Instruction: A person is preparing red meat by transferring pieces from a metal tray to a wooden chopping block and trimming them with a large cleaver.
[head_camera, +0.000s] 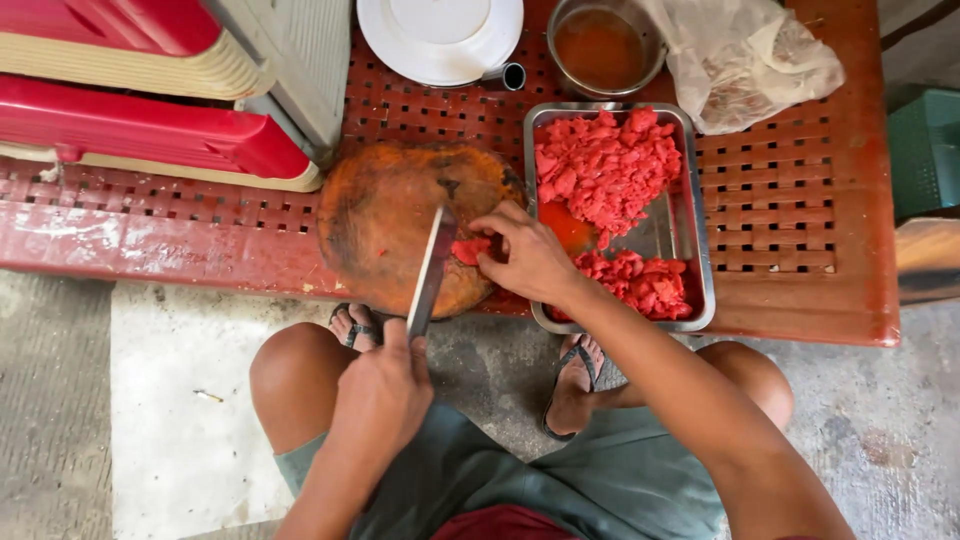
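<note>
One small piece of red marinated meat (470, 250) lies on the round, stained wooden chopping board (385, 225), pinned under the curled fingertips of your right hand (530, 258). Your left hand (385, 390) is clenched around the handle of a broad steel cleaver (432, 268), its blade just beside the piece. Right of the board, touching it, sits a rectangular steel tray (692, 215) heaped with cut red meat (605, 165).

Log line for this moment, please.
left hand: grips knife | right hand: pins red meat piece on round board | steel tray: chopped meat
</note>
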